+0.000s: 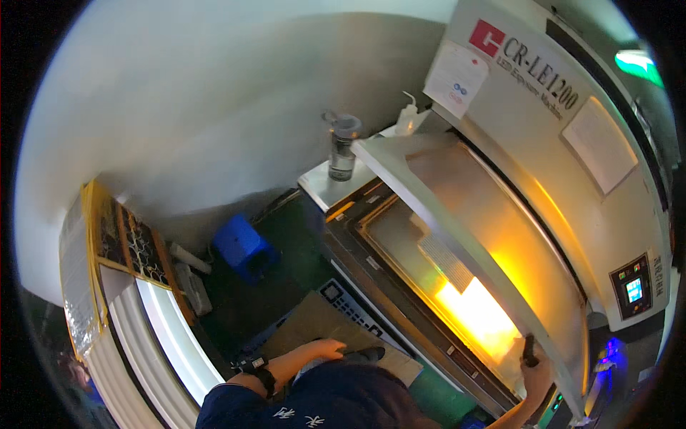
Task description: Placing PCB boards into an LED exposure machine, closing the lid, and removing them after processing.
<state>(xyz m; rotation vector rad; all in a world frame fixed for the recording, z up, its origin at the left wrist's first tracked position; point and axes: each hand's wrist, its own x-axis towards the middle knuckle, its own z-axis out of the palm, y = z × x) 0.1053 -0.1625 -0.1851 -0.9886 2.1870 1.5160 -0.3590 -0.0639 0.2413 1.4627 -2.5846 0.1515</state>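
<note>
My right hand (pixel 537 373) is closed around a black handle (pixel 529 352) on the pale frame of a raised lid (pixel 443 225). Under that lid lies the flat bed of a large machine, its dark border (pixel 400 268) surrounding a glass-like surface. Bright yellow-white light glows on the bed (pixel 475 314) to the left of my right hand. A pale perforated strip (pixel 446 261) shows beside the glow. My left hand (pixel 329 349) hangs in front of my body, holding nothing, its fingers loosely stretched. A dark band with a small device (pixel 255 368) circles my left wrist.
A water bottle (pixel 344 146) and a white squeeze bottle (pixel 407 118) stand on the machine's far-left ledge. A control panel (pixel 632 287) is at the right. A blue stool (pixel 245 247) stands on the green floor. Lit white panels (pixel 175 332) line the left; cardboard (pixel 314 322) lies underfoot.
</note>
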